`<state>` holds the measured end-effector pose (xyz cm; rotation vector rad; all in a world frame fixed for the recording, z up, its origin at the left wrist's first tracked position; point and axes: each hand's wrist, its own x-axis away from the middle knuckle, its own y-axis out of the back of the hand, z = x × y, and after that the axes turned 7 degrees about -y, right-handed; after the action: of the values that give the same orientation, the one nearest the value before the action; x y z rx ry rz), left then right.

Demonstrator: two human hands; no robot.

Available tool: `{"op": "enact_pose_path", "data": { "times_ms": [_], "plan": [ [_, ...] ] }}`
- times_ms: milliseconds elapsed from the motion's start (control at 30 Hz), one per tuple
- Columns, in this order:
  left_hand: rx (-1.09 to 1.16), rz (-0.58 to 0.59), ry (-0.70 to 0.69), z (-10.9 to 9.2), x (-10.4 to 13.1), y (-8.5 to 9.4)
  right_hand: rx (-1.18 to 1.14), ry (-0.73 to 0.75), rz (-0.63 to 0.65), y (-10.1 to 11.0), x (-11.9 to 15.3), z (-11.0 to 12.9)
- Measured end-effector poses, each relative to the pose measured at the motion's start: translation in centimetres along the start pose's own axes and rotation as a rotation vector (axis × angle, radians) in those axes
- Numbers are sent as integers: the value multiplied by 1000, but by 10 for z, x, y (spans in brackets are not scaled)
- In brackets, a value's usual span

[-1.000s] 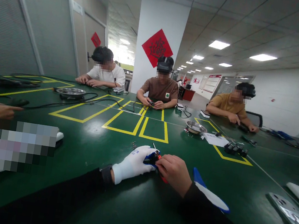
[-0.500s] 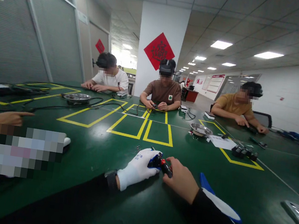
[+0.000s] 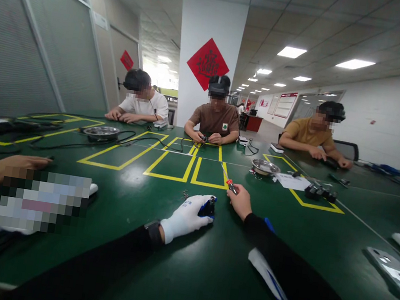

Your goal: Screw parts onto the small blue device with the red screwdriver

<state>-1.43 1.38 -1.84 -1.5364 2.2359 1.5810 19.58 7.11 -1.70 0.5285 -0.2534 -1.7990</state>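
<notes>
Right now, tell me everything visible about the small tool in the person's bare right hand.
The screwdriver is small and slim: a thin bright metal shaft running up and to the left from a dark handle with a red band near the shaft. The right hand pinches the handle end, holding the tool tilted above the green table, its tip free in the air and touching nothing. It sits apart from the gloved left hand. Finer detail is too small to tell.

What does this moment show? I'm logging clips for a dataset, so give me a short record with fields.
left hand: white-gloved left hand rests on the green table, shut on a small blue-black part
right hand: bare right hand, reached forward, holds a red-handled screwdriver
near hands: small metal bits, a white-and-blue glove
beyond: metal bowl, yellow tape boxes
others: three people seated opposite
</notes>
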Motion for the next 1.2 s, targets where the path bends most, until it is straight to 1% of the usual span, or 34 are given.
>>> {"op": "enact_pose_path", "data": {
  "times_ms": [100, 233, 333, 433, 533, 600, 733, 800, 867, 933, 1033, 1067, 1133, 1200],
  "plan": [
    [-1, 7, -3, 1, 0, -1, -87, -27, -14, 6, 10, -5],
    [-8, 10, -9, 1, 0, 0, -151, -53, 21, 24, 32, -9],
    [-25, 8, -15, 0, 2, 1, -195, -89, 25, 36, 48, -9],
    [-29, 12, -23, -2, 3, 1, -255, -145, 54, 44, 55, -7],
    [-22, -9, -5, -4, 2, 0, -329, -237, 129, 49, 50, -2],
    [-9, -24, 18, -5, 2, 0, -397, -292, 153, 49, 43, 3],
    [55, -44, 90, -7, 3, -2, -599, -309, 103, 36, 31, 11],
    [97, -63, 111, -7, 2, -4, -720, -295, 69, 29, 30, 12],
    [130, -88, 113, -9, -1, -8, -833, -290, 59, 26, 31, 12],
    [168, -103, 109, -10, -6, -13, -918, -302, 75, 31, 32, 12],
    [267, -100, 81, -8, -16, -17, -1012, -320, 75, 45, 30, 13],
    [306, -95, 73, -7, -18, -17, -1055, -324, 67, 50, 29, 14],
    [377, -88, 70, -4, -20, -15, -1213, -344, 65, 57, 27, 17],
    [443, -92, 87, -1, -19, -12, -1330, -357, 88, 59, 28, 22]
  ]
}}
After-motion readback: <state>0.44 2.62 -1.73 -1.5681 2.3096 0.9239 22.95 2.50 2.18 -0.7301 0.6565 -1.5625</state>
